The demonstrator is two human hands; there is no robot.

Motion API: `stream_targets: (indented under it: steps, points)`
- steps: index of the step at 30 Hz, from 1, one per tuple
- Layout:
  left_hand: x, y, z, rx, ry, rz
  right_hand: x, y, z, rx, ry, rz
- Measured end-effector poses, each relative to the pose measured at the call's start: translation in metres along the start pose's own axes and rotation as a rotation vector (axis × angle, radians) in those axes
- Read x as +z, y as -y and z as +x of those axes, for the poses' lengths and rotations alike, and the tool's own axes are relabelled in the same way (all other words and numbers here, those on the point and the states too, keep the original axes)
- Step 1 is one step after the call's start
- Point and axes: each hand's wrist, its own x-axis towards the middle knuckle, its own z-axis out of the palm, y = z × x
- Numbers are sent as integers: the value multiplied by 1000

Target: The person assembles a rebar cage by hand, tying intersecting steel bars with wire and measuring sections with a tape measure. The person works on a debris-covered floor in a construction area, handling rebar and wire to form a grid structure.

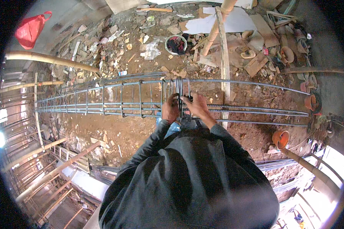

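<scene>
A long rebar cage (122,104) of ribbed steel bars stretches across in front of me, with square stirrups (141,95) spaced along its left part. Several more stirrups are bunched together in a dark stirrup bundle (179,84) around the bars at the middle. My left hand (171,109) is closed on the left side of that bundle. From the right, my right hand (197,106) meets it with thumb and fingers pinched against the bundle. Whatever small thing lies between those fingertips is too dark to make out.
Wooden posts (223,57) rise beyond the bars. A bucket (176,44) with dark contents stands on the rubble-strewn ground. An orange bucket (280,139) sits at right, near a bamboo pole (311,168). A red bag (31,31) hangs far left, above more bamboo (51,59).
</scene>
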Motion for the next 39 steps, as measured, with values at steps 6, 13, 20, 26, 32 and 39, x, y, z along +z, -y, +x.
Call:
stream_targets:
  steps: [6, 13, 20, 26, 32, 39]
  points:
    - [-20, 23, 26, -162, 205, -298, 25, 0, 27, -6, 27, 15]
    - [-22, 22, 35, -219, 186, -260, 38, -1, 9, -190, -156, 242]
    - [-24, 11, 37, -147, 137, 132, 3, -10, -29, -67, -281, -21]
    - [-13, 16, 50, -60, 253, 406, 14, -28, -17, 22, -264, -210]
    - [-2, 40, 63, 175, 230, 271, 8, -23, -28, -154, -487, -397]
    - [-7, 30, 60, -284, 504, -427, -48, -28, -23, 340, -185, -329]
